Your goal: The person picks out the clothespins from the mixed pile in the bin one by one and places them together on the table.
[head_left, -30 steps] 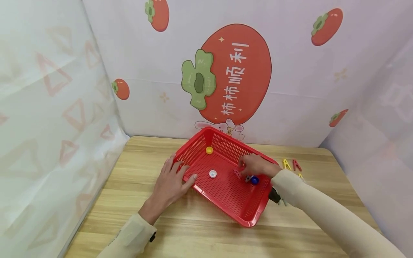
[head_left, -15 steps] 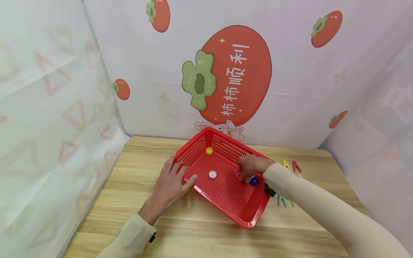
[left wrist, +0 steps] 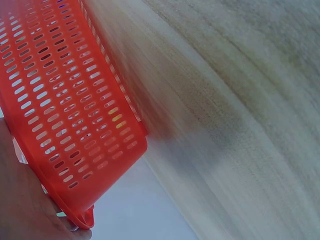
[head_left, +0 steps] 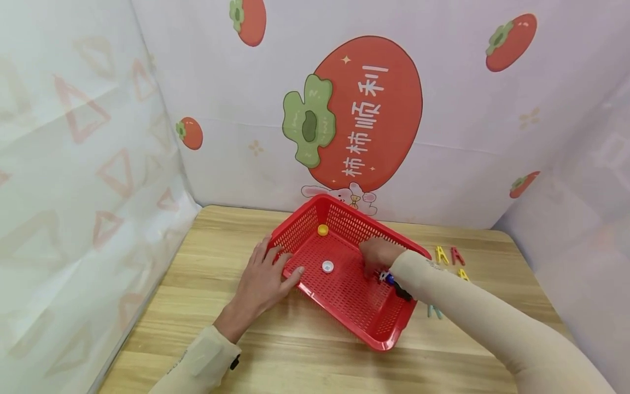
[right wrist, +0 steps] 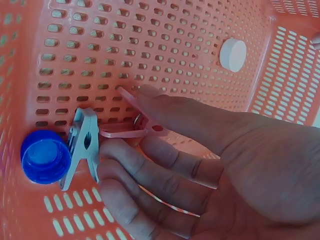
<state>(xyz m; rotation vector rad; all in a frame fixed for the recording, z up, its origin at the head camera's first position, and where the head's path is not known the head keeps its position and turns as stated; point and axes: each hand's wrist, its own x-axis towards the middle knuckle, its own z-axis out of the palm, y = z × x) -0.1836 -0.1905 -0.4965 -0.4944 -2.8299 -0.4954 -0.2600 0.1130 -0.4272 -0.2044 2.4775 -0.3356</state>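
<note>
My left hand [head_left: 261,282] holds the near-left corner of a red perforated basket [head_left: 339,320], fingers over the rim and thumb along the front edge. In the left wrist view, part of that hand shows at the basket's rim [left wrist: 37,172]. Inside the basket, my right hand [head_left: 379,254] pinches a red clothespin [right wrist: 152,129] between thumb and fingers, close over the basket floor. Beside its fingertips, a grey clothespin [right wrist: 85,142] leans against a blue bottle cap [right wrist: 46,157]. A white cap [right wrist: 233,55] lies on the basket floor.
A yellow cap [head_left: 322,230] sits in the basket's back-left corner. Right of the basket on the wooden table [head_left: 221,232] lie a yellow clothespin [head_left: 441,255], a red one [head_left: 457,255], another yellow one [head_left: 462,274] and a teal one [head_left: 435,311], partly behind the right sleeve.
My right hand has turned and shifted slightly left, its wrist lower and farther into the basket, covering the red clothespin in the head view. The left hand keeps its hold.
</note>
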